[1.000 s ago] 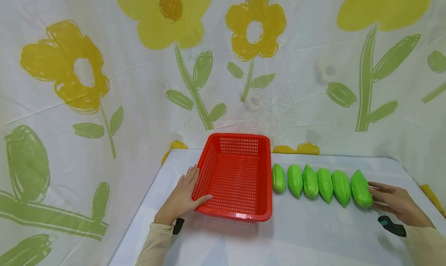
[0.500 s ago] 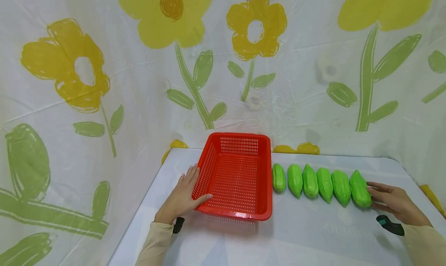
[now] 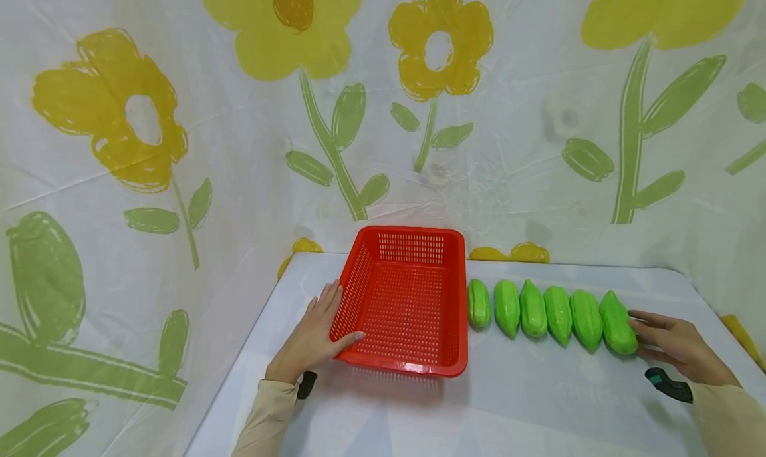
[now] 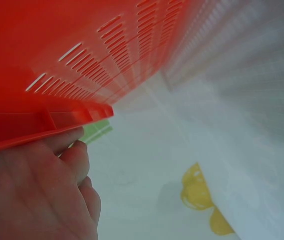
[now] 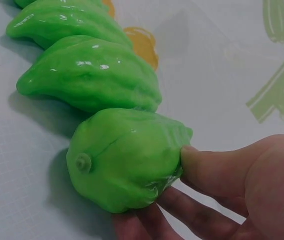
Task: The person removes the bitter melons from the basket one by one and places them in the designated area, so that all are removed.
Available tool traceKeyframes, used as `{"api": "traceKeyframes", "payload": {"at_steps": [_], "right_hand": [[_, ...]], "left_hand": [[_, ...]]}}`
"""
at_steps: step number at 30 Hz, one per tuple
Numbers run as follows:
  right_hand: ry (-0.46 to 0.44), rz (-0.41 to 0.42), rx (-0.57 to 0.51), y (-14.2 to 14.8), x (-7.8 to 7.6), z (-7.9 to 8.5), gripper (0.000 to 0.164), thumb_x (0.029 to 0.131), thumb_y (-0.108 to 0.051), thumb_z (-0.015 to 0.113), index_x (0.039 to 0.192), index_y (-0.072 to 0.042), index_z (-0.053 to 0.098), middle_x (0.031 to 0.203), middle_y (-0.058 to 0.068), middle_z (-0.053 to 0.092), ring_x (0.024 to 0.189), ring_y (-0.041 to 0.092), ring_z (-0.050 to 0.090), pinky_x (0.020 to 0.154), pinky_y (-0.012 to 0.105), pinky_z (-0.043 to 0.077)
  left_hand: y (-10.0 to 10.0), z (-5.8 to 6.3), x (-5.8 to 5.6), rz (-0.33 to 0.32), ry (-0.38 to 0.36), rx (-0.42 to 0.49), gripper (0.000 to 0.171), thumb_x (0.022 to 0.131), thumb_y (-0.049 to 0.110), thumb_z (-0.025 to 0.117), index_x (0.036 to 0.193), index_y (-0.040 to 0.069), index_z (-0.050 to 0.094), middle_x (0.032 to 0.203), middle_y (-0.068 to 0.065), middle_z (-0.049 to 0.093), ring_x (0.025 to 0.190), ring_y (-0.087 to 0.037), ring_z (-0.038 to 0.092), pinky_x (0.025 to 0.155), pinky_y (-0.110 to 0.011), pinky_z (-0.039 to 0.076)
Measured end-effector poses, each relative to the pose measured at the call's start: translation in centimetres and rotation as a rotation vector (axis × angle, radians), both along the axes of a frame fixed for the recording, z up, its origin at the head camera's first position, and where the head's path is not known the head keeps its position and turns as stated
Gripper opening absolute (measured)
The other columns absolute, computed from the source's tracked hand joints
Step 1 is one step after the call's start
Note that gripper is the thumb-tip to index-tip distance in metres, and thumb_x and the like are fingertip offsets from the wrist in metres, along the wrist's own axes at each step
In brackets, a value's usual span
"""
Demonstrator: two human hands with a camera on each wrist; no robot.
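Note:
A red perforated basket [image 3: 407,310] stands on the white table. My left hand [image 3: 308,337] holds its near left corner, thumb over the rim and fingers outside; in the left wrist view, fingers [image 4: 77,160] show just below the rim. Several glossy, ridged, papaya-shaped green fruits stretch right from the basket. At the row's right end, my right hand [image 3: 676,344] touches the last green papaya [image 3: 618,324] from its right side with extended fingers. The right wrist view shows the thumb [image 5: 201,167] against this papaya, its stem nub facing the camera, and other fingertips partly hidden at its lower edge.
The neighbouring green papaya [image 3: 586,320] lies close beside the touched one. Nearest the basket's right wall is another green papaya [image 3: 479,304]. A white curtain [image 3: 514,144] with yellow flowers hangs behind the table [image 3: 509,404] and along its left side.
My right hand has moved slightly left, and the last papaya has shifted left with it, closer to its neighbour. The left hand and basket hold their place.

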State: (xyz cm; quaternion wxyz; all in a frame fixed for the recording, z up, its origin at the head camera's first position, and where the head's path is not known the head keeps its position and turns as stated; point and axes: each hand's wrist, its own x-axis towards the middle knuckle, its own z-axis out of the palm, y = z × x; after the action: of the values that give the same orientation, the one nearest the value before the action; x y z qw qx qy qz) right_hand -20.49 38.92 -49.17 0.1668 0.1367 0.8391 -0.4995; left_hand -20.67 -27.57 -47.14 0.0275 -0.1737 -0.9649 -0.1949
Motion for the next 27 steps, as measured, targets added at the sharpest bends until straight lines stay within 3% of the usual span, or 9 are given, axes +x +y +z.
{"api": "traceKeyframes", "payload": {"at_steps": [5,7,9,11,12,14,17,24,27], "right_hand": [[-0.002,-0.009,-0.024,-0.19,0.16,0.33,0.082,0.108,-0.039,0.050,0.156,0.017,0.015,0.108,-0.014,0.065,0.081,-0.014,0.058,0.083,0.031,0.064],[-0.010,-0.017,-0.026,-0.23,0.17,0.39,0.083,0.108,-0.039,0.051,0.157,0.017,0.014,0.108,-0.013,0.066,0.080,-0.013,0.058,0.082,0.031,0.064],[-0.021,-0.020,-0.022,-0.13,0.14,0.35,0.084,0.107,-0.040,0.051,0.157,0.016,0.013,0.109,-0.007,0.068,0.081,-0.011,0.060,0.083,0.031,0.064],[-0.031,-0.017,-0.001,0.01,0.09,0.27,0.086,0.107,-0.042,0.051,0.157,0.016,0.013,0.116,0.017,0.071,0.082,-0.010,0.061,0.083,0.032,0.064],[-0.037,-0.018,0.015,0.04,0.08,0.26,0.087,0.107,-0.044,0.050,0.157,0.015,0.013,0.126,0.032,0.065,0.084,-0.008,0.061,0.083,0.032,0.064],[-0.044,-0.019,0.040,0.15,0.10,0.25,0.088,0.107,-0.046,0.050,0.158,0.014,0.013,0.147,0.044,0.044,0.089,-0.004,0.064,0.083,0.032,0.064],[-0.048,-0.042,0.058,0.15,0.20,0.34,0.090,0.106,-0.048,0.051,0.159,0.013,0.013,0.161,0.043,0.016,0.096,0.004,0.064,0.082,0.032,0.064],[0.005,-0.082,0.046,0.02,0.53,0.73,0.088,0.105,-0.044,0.055,0.158,0.014,0.016,0.164,0.040,0.011,0.084,-0.010,0.056,0.078,0.025,0.062],[0.023,-0.074,0.063,-0.03,0.68,0.95,0.087,0.106,-0.046,0.052,0.159,0.013,0.016,0.164,0.040,0.012,0.090,0.004,0.065,0.076,0.022,0.060]], "left_hand": [[0.00,0.08,-0.03,0.004,-0.007,0.009,0.112,0.089,0.072,0.058,0.166,0.004,0.013,0.175,-0.013,0.015,0.164,-0.034,0.012,0.132,-0.059,0.015],[0.02,0.09,-0.03,0.009,-0.010,0.006,0.112,0.089,0.073,0.058,0.166,0.005,0.013,0.175,-0.012,0.014,0.164,-0.033,0.012,0.132,-0.059,0.016],[0.03,0.08,-0.02,0.013,-0.011,0.006,0.112,0.089,0.073,0.058,0.166,0.005,0.013,0.176,-0.011,0.014,0.164,-0.032,0.012,0.132,-0.059,0.016],[0.00,0.03,0.00,0.015,-0.011,0.003,0.112,0.089,0.073,0.058,0.166,0.006,0.013,0.176,-0.011,0.014,0.164,-0.032,0.012,0.132,-0.058,0.016],[0.01,0.02,0.00,0.013,-0.008,0.002,0.112,0.089,0.073,0.058,0.166,0.005,0.013,0.176,-0.011,0.014,0.164,-0.032,0.012,0.132,-0.058,0.016],[0.00,0.11,-0.01,0.009,-0.006,-0.001,0.112,0.089,0.073,0.058,0.166,0.005,0.013,0.176,-0.011,0.014,0.164,-0.032,0.012,0.132,-0.058,0.015],[0.04,0.19,-0.06,0.009,-0.005,-0.005,0.112,0.089,0.073,0.058,0.166,0.005,0.013,0.176,-0.011,0.014,0.164,-0.032,0.012,0.132,-0.057,0.015],[0.04,0.12,0.06,0.009,-0.012,0.012,0.112,0.089,0.073,0.058,0.166,0.006,0.013,0.176,-0.011,0.013,0.164,-0.032,0.011,0.132,-0.059,0.015],[-0.03,-0.05,0.16,0.010,-0.014,0.006,0.112,0.089,0.073,0.058,0.166,0.006,0.012,0.176,-0.009,0.011,0.164,-0.031,0.010,0.132,-0.058,0.015]]}}
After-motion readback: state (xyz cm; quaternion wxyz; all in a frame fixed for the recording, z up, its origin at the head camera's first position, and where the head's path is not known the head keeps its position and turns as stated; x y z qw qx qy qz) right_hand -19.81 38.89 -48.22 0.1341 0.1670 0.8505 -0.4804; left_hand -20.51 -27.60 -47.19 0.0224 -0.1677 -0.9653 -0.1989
